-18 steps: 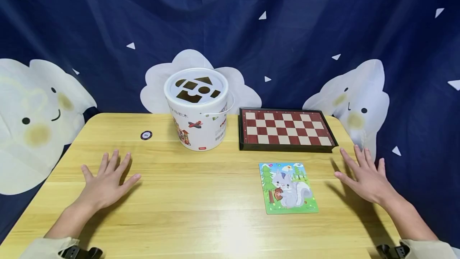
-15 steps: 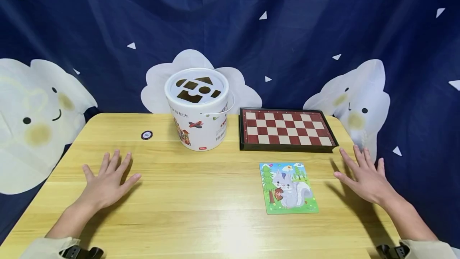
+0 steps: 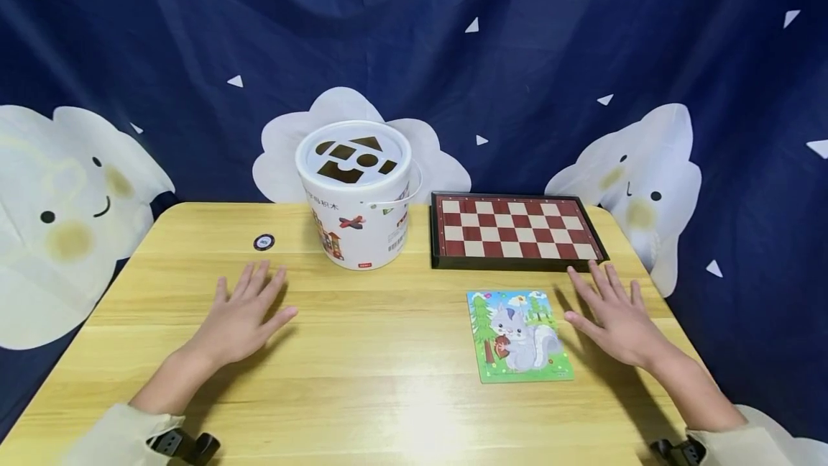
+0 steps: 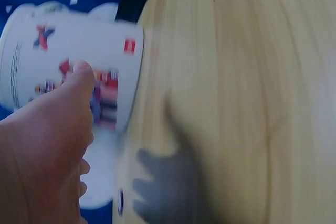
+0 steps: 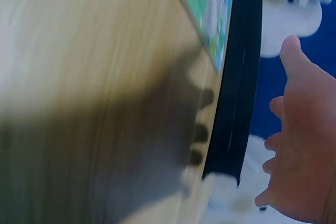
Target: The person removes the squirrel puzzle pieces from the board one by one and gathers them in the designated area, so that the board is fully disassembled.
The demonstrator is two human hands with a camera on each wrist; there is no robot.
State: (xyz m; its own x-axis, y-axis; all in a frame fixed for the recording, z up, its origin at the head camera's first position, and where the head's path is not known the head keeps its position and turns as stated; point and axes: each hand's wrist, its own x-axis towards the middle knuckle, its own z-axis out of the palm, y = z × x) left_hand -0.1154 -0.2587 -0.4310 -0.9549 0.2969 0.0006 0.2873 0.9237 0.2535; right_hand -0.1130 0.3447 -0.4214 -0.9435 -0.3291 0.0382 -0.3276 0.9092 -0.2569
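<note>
our left hand [image 3: 242, 315] hovers spread over the table [image 3: 388, 380], holding nothing; our right hand [image 3: 617, 318] is spread just beside the squirrel puzzle [image 3: 517, 336]

— What is the table [image 3: 362, 380] made of?
— It looks like pale wood or wood laminate with a straight grain, smooth and slightly glossy; a soft glare sits near its front edge.

— And the bucket [image 3: 359, 218] toward the back edge?
— White plastic, smooth with a mild sheen, printed pictures on its wall, and a lid with cut-out shapes.

— The chessboard [image 3: 514, 232]?
— Glossy red and cream squares in a black frame that looks like plastic.

— The puzzle [image 3: 517, 336] near the right hand [image 3: 617, 322]?
— It looks like printed cardboard with a smooth, bright face.

— Behind the table?
— A dark blue cloth backdrop [image 3: 517, 56], matt and softly creased.
</note>
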